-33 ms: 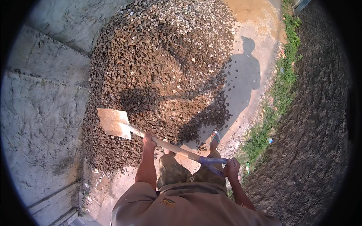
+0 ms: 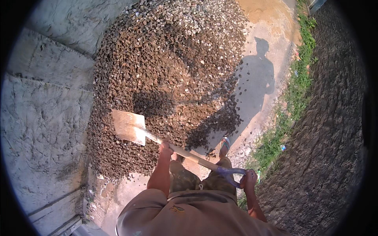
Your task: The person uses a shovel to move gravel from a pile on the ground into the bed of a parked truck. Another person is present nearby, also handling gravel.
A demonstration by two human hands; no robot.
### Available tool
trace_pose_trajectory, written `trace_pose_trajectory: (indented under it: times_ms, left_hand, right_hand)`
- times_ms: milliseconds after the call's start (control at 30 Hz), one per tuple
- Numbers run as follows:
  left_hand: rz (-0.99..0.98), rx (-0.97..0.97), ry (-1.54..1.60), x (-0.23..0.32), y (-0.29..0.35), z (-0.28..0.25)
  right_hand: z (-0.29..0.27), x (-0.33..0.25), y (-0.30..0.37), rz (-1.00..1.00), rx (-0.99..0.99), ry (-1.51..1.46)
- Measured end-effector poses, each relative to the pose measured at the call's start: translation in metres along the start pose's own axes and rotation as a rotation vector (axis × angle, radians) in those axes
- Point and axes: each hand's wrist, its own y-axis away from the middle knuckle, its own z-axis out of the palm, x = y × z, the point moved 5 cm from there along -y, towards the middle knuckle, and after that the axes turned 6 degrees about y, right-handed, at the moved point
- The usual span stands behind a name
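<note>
A shovel (image 2: 193,157) slants across in front of me, its flat pale blade (image 2: 129,126) up at the left above the gravel. Closed round the wooden shaft, just behind the blade, is my left hand (image 2: 165,146). My right hand (image 2: 249,180) grips the purple-blue D-shaped handle (image 2: 232,171) at the other end. No load of stones shows on the blade, whose face is smeared with light brown dirt. Under and beyond it spreads a large heap of brown and grey gravel (image 2: 165,67).
A rough grey concrete wall (image 2: 47,126) borders the heap on the left. To the right run a pale paved strip (image 2: 252,114), green weeds (image 2: 293,102) and a dark rough surface (image 2: 323,129). Sand (image 2: 267,11) lies at the far right. My sandalled foot (image 2: 225,146) stands near the gravel's edge.
The shovel has shifted to the right, with both hands still on it. Its D-shaped handle has turned, so the loop shows wider.
</note>
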Motion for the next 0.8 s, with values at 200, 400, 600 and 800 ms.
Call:
trace_pose_trajectory:
  times_ms: [200, 400, 600, 800]
  left_hand:
    - [-0.182, 0.061, -0.54, -0.388, -0.007, 0.047]
    - [-0.234, -0.142, -0.499, -0.417, 0.003, 0.199]
    - [-0.119, -0.12, -0.385, -0.334, 0.009, 0.28]
    - [-0.156, -0.078, -0.127, -0.222, -0.02, 0.282]
  right_hand:
    - [-0.257, 0.039, 0.05, 0.565, 0.591, 0.021]
    - [-0.27, 0.047, -0.014, 0.551, 0.867, -0.067]
    - [-0.241, -0.044, -0.111, 0.453, 0.527, -0.103]
    - [-0.15, -0.113, -0.098, 0.188, 0.437, -0.065]
